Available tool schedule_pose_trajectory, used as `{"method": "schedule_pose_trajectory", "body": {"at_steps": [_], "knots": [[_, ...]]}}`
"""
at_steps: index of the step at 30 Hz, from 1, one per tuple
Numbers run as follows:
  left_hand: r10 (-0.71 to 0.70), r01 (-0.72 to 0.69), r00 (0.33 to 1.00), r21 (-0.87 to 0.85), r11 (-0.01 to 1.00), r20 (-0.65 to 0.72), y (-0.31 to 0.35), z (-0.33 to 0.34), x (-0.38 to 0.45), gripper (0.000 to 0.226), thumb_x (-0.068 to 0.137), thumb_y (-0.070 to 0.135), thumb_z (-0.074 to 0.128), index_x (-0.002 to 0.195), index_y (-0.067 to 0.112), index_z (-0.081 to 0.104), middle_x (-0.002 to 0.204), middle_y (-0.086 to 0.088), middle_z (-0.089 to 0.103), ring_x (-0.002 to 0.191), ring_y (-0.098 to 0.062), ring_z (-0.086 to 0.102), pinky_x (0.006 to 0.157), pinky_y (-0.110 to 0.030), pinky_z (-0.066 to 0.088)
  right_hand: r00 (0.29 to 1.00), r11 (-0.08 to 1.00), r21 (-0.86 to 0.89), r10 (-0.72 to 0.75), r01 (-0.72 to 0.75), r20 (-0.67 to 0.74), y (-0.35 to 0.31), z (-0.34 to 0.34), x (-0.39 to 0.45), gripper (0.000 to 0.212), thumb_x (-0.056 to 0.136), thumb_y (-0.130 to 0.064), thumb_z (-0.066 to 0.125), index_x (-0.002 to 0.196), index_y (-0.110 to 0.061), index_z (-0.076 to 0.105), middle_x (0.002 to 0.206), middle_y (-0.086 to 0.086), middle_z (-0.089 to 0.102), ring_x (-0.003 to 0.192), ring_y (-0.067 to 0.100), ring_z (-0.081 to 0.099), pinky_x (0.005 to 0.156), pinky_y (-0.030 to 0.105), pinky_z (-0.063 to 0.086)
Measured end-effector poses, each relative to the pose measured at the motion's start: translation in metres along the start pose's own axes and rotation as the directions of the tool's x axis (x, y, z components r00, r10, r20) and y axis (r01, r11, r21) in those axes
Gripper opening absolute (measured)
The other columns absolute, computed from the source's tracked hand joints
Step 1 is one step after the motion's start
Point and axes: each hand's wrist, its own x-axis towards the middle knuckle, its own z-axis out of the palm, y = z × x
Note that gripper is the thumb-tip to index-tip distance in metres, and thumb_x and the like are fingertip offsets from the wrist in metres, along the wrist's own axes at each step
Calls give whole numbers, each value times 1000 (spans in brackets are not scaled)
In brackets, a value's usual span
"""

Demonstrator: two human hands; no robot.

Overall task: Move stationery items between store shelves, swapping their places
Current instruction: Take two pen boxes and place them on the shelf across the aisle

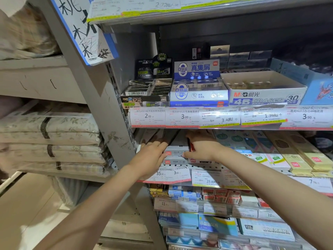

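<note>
Two hands on the grey box: our left hand and right hand grip its sides, eraser boxes shelved above.

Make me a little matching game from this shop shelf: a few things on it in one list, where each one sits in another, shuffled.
Things:
1. black eraser box
2. blue and white eraser box
3. 4B eraser box
4. grey box

Places:
A. between the two hands, lower shelf
B. upper shelf, far left
C. upper shelf, right of the blue and white one
D. upper shelf, middle of the three

Pairs: 1-B, 2-D, 3-C, 4-A
</note>
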Motion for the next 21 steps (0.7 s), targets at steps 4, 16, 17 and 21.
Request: {"method": "schedule_pose_trajectory", "body": {"at_steps": [4, 16, 17, 21], "knots": [[-6, 9, 1000, -131, 991, 22, -3, -6, 0, 47, 92, 35, 51, 134, 15, 42, 121, -8, 56, 112, -25, 52, 93, -36, 41, 999, 999, -31, -35, 34, -13, 1, 1, -5, 64, 72, -58, 62, 117, -14, 49, 115, 8, 53, 115, 28, 42, 91, 37, 39], [-63, 33, 993, -274, 961, -103, 12, -19, 0, 54, 86, 35, 57, 135, 16, 43, 135, -4, 52, 127, -21, 44, 105, -35, 37, 990, 985, 164, -29, 52, -140, 5, -1, -24, 71, 77, -54, 60, 137, -22, 39, 135, 4, 51, 123, 25, 47, 95, 37, 46], [-66, 22, 988, -302, 953, -139, 17, -20, -1, 53, 85, 34, 58, 133, 16, 46, 133, -4, 53, 125, -21, 46, 103, -34, 38, 984, 981, 184, -27, 60, -176, 6, -1, -30, 69, 78, -55, 58, 137, -22, 41, 133, 4, 55, 121, 25, 50, 94, 38, 47], [-45, -57, 973, -423, 904, -228, 43, -28, -4, 32, 81, 32, 63, 110, 17, 58, 97, -2, 64, 86, -17, 59, 81, -39, 51, 959, 967, 236, -31, 101, -282, 10, -4, -59, 57, 81, -49, 59, 128, -18, 52, 118, 7, 64, 113, 24, 55, 92, 37, 45]]}}
